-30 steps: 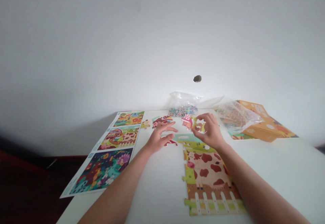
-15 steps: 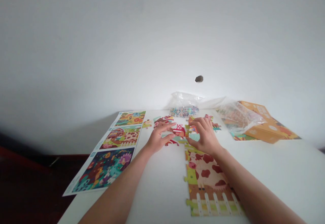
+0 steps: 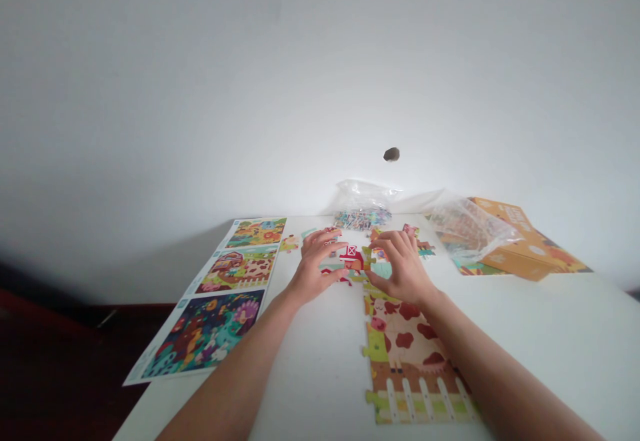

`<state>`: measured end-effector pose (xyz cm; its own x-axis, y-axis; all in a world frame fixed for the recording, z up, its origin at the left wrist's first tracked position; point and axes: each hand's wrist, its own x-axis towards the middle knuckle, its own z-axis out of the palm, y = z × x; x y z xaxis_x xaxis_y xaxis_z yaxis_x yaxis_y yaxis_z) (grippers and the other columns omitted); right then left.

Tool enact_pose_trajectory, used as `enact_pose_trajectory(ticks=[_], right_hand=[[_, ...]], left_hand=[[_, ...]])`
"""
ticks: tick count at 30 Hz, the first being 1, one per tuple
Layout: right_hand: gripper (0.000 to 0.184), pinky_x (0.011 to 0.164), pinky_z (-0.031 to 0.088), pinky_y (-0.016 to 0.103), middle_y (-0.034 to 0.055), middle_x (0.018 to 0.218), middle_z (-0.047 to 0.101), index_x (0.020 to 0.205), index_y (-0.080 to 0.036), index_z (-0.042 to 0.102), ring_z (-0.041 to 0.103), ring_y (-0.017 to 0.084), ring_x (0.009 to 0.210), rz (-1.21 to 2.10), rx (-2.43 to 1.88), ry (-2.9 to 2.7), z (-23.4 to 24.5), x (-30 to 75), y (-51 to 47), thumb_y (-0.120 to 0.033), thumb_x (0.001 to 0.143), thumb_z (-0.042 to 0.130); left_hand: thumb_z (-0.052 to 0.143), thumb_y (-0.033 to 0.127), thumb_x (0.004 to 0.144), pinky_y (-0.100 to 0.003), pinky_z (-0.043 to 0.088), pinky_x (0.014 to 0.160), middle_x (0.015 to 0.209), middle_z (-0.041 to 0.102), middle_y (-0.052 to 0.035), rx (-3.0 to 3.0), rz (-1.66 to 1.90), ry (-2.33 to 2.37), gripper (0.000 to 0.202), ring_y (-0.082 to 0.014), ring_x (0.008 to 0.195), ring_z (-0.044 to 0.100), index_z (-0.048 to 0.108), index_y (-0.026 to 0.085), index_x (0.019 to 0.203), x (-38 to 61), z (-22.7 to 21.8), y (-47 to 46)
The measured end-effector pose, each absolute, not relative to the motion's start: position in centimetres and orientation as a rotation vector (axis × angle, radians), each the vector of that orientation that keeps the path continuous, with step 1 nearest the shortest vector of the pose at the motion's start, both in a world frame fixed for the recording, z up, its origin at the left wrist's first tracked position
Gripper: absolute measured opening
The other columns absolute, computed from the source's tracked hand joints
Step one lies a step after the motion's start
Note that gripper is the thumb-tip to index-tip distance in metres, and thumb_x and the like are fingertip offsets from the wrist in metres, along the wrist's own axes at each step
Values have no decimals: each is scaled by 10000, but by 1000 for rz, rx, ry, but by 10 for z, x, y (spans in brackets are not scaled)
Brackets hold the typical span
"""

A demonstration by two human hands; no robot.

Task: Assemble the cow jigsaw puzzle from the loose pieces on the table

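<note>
A red barn jigsaw piece (image 3: 353, 258) lies between my two hands, against a green-edged jigsaw piece (image 3: 369, 258) on its right. My left hand (image 3: 316, 269) has its thumb and forefinger at the lower and upper edges of the barn piece. The thumb and bent fingers of my right hand (image 3: 403, 262) grip the green-edged piece from the right. Below my right hand and forearm lies a joined puzzle section (image 3: 400, 341) with a spotted cow and a white fence. My right forearm covers part of its right side.
At left, a picture sheet (image 3: 233, 274) shows three scenes. Loose jigsaw pieces (image 3: 290, 243) lie behind my hands. A clear bag of pieces (image 3: 363, 217) rests by the wall. Farther right are an orange box (image 3: 520, 254) and clear plastic wrap (image 3: 465, 227).
The barn piece and the green-edged piece have shifted slightly left and toward me. My left hand has turned a little, its fingers now covering more of the pieces behind. My right hand has barely moved.
</note>
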<state>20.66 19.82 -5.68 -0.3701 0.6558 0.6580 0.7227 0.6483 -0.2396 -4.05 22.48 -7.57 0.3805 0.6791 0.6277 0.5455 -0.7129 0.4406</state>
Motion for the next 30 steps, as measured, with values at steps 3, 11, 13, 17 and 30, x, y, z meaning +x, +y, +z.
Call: enact_pose_trajectory(ticks=[3,11,13,17,30], right_hand=[[386,918,354,453,99,1153,570,1147,-250,542,502,302,1088,-111,-1067,-2120,-57,206,198,-353,801,681],[385,910,354,446,100,1149,566,1131,-235,551,509,298,1083,-113,-1074,-2135,-58,207,198,-379,801,687],[390,906,355,445,99,1148,567,1129,-237,552,512,296,1071,-110,-1079,-2138,-59,207,198,-379,795,693],[402,906,356,445,95,1148,572,1132,-243,551,515,293,1064,-102,-1076,-2137,-58,207,198,-364,781,705],[407,909,397,445,102,1183,556,1137,-244,553,516,299,1088,1,-1091,-2075,-64,210,201,-360,780,708]], left_hand=[[768,331,798,-500,298,1158,1409,561,-67,2478,1262,1092,420,-283,1357,414,660,278,1200,-41,-75,225],[780,306,779,-500,296,1168,1421,541,-66,2490,1271,1048,423,-288,1363,411,664,272,1184,-43,-74,226],[780,315,776,-498,295,1172,1417,543,-68,2493,1259,1050,422,-288,1361,414,663,269,1178,-44,-74,226],[776,329,772,-493,300,1169,1408,544,-68,2500,1257,1055,411,-286,1352,418,665,270,1163,-44,-75,227],[587,283,884,-536,270,1147,1395,559,-74,2451,1104,1182,328,-303,1339,415,690,269,1195,-53,-80,232]])
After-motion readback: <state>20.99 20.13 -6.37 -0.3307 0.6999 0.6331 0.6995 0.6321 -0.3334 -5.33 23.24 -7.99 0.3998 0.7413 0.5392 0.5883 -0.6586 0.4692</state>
